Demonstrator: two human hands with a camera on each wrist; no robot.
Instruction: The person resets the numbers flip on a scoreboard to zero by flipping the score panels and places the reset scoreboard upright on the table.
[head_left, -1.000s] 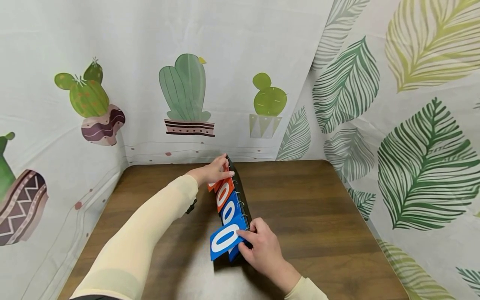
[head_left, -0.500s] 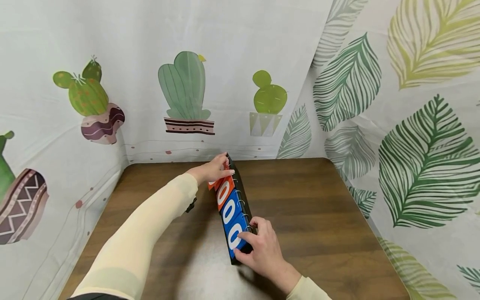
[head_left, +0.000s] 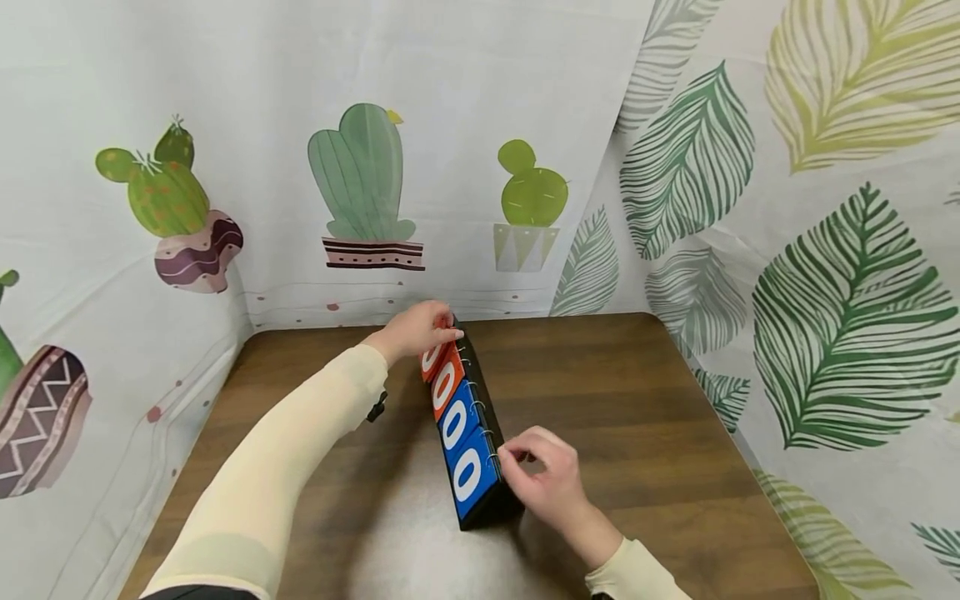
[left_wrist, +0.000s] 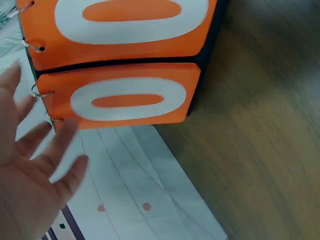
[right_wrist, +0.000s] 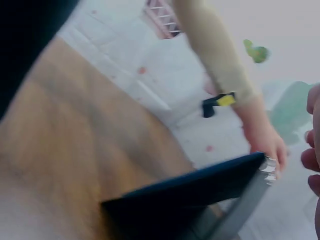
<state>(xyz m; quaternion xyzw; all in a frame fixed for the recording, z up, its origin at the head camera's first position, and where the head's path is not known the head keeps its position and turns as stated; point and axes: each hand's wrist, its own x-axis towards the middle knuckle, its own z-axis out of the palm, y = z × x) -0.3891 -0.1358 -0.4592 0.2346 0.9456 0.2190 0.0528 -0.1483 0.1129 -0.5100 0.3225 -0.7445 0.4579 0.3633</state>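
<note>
A black tabletop flip scoreboard (head_left: 483, 392) stands lengthwise away from me, its ring-bound cards hanging on the left side. Two blue cards (head_left: 483, 467) are at the near end and two orange-red cards (left_wrist: 55, 107) at the far end, each with a white 0. My left hand (head_left: 414, 331) is at the far end's top edge. In the left wrist view its fingers are spread beside the rings, the fingertips overlapping the card's corner. My right hand (head_left: 553, 477) is just right of the near end, fingers loosely bent and holding nothing; only fingertips (right_wrist: 310, 159) show in the right wrist view.
The scoreboard stands on a brown wooden table (head_left: 622, 400). White curtains printed with cacti (head_left: 367, 175) and leaves (head_left: 855, 325) hang behind and beside it. A dark strap (head_left: 377, 407) is at the left wrist. The right wrist view is blurred.
The near blue card, lifted outward a second ago, has dropped flat against the scoreboard. My right hand has let go and moved right. My left hand has shifted slightly up at the far end.
</note>
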